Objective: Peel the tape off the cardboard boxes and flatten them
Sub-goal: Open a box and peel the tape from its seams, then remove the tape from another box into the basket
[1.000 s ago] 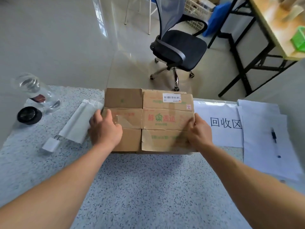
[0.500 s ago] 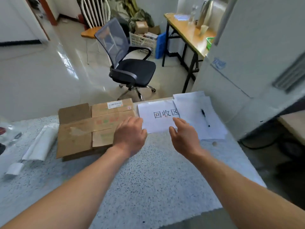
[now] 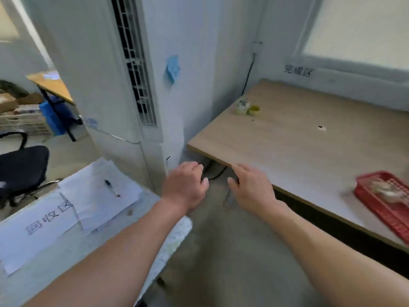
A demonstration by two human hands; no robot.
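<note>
Head view: both hands hang in the air over the gap between two tables, and neither holds anything. The left hand (image 3: 184, 187) has its fingers loosely curled; the right hand (image 3: 250, 189) is spread and relaxed, with its fingertips just short of the near corner of the wooden desk (image 3: 287, 138). No cardboard box shows anywhere in the frame, so the task's thing is out of sight and nothing is being peeled or flattened.

A black cable (image 3: 218, 173) runs between and just beyond the two hands. Left of the left hand, on the speckled table (image 3: 55, 251), lie sheets of paper (image 3: 93, 196) and a pen (image 3: 111, 188). Well to the right of the right hand, a red basket (image 3: 365, 196) sits on the desk.

The step in hand looks like a changeover between boxes, not work on one. The next move calls for finding a box, taking hold of it with both hands and picking up a loose tape end.
</note>
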